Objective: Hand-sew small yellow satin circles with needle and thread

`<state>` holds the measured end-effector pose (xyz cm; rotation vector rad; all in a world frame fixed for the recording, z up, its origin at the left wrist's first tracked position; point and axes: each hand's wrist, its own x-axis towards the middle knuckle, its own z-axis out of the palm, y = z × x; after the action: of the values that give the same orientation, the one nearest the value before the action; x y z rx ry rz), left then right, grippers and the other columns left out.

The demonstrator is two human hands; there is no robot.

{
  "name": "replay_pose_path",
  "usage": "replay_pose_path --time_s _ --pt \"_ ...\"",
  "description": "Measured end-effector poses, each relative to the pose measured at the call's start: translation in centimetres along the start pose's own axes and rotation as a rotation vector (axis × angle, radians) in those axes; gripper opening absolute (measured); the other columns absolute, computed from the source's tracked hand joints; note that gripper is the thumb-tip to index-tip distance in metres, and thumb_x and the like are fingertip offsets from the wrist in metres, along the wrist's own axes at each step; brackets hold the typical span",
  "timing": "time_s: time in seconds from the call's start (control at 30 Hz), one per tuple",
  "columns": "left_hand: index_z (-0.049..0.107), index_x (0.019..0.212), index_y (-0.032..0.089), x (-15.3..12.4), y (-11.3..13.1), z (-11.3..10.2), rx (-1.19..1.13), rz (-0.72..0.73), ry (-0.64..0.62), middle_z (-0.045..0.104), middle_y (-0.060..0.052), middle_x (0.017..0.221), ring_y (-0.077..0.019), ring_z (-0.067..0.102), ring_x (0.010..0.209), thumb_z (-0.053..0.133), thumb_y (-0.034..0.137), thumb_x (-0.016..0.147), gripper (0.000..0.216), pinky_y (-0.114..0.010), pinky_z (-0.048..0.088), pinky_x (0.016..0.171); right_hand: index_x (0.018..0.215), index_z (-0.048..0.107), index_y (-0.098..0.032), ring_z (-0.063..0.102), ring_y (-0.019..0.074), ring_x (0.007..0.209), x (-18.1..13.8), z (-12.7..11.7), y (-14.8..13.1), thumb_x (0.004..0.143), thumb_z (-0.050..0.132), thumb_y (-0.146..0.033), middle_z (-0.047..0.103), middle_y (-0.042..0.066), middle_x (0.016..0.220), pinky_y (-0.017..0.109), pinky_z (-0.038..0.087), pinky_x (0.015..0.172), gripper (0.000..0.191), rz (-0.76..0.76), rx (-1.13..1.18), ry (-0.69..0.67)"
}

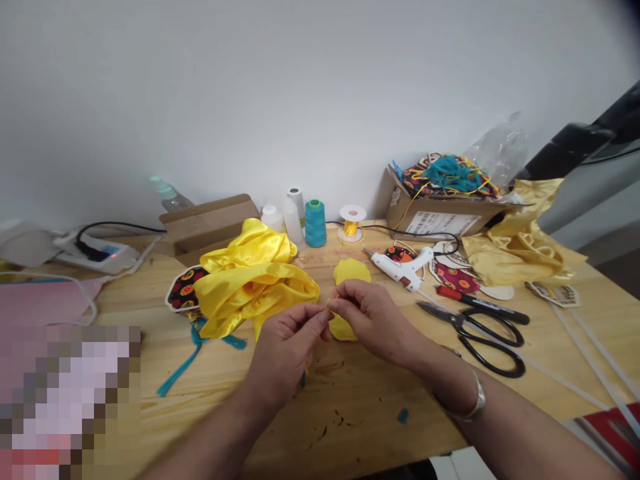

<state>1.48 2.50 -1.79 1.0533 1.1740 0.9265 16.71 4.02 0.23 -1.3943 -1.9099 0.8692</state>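
Head view: over a wooden worktable [350, 407], the left hand [287, 343] and right hand [370, 317] meet fingertip to fingertip. Both are pinched on the edge of a yellow fabric round [351, 272], which lies under and just beyond the right hand. The work likely goes best with a small pinch close to the edge and the fabric taut between the hands. A glue gun [405, 267] and black scissors [483, 333] lie right of the right hand, and yellow satin [250, 280] is heaped beyond the left. The label on the cardboard box [435, 217], well beyond the right hand, is too small to read.
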Motion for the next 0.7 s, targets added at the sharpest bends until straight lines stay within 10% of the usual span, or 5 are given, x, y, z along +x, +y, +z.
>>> replay_pose_path --time_s 0.37,0.7 --pt "0.066 0.069 0.014 0.2 0.3 0.0 -0.196 -0.039 0.089 0.058 0.004 0.058 0.0013 0.028 0.035 0.068 0.030 0.072 0.016 -0.012 0.019 0.033 0.088 0.064 -0.012 0.060 0.0291 0.086 -8.1 -8.4 4.1 0.081 0.048 -0.013 0.064 0.015 0.089 0.040 0.046 0.076 0.017 0.224 -1.028 0.027" --pt "0.068 0.071 0.013 0.3 0.4 -0.1 -0.240 -0.031 0.099 0.058 0.003 0.058 0.0015 0.031 0.036 0.069 0.028 0.071 0.015 -0.010 0.022 0.033 0.107 0.061 -0.010 0.059 0.0346 0.099 -12.8 -9.9 10.6 0.080 0.046 -0.022 0.064 0.019 0.103 0.043 0.048 0.084 0.033 0.416 -0.939 0.022"
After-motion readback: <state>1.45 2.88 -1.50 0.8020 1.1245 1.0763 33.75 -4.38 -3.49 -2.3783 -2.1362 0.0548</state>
